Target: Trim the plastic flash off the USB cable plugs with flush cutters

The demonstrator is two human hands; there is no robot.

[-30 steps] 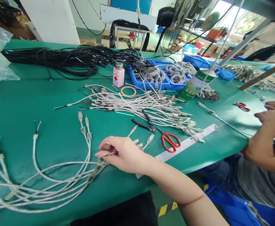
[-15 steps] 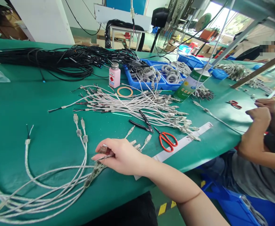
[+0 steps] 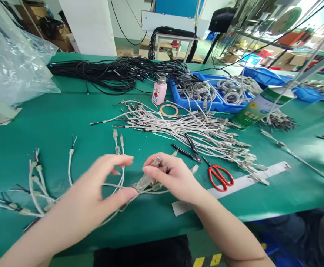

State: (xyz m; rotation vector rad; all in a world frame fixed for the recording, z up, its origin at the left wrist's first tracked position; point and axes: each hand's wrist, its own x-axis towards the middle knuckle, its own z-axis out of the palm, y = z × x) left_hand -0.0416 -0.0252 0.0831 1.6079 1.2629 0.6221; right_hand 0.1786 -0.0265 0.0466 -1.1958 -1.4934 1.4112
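In the head view my right hand [image 3: 173, 178] pinches a USB cable [image 3: 145, 183] by its clear plug end, with the metal tip pointing up between thumb and fingers. My left hand [image 3: 106, 181] is slightly blurred, its fingers spread apart from the thumb. The left thumb tip is at the lower end of the plug; whether it presses on it I cannot tell. More white USB cables [image 3: 70, 167] lie under and around both hands, their stripped wire ends to the left. Just beyond my right hand are black-handled nippers [image 3: 191, 150] and red-handled scissors [image 3: 220, 178].
A steel ruler [image 3: 245, 185] lies at the right, by a pile of white cables [image 3: 175, 128]. Farther back stand a pink bottle [image 3: 159, 91], a tape roll [image 3: 169, 110], a green can [image 3: 257, 107], blue bins [image 3: 197, 102] and black cables [image 3: 100, 76]. Plastic bags [image 3: 14, 63] hang left.
My left hand has come into view beside the right hand. The view has swung left, so the table things sit farther right and the co-worker's hands are out of view.
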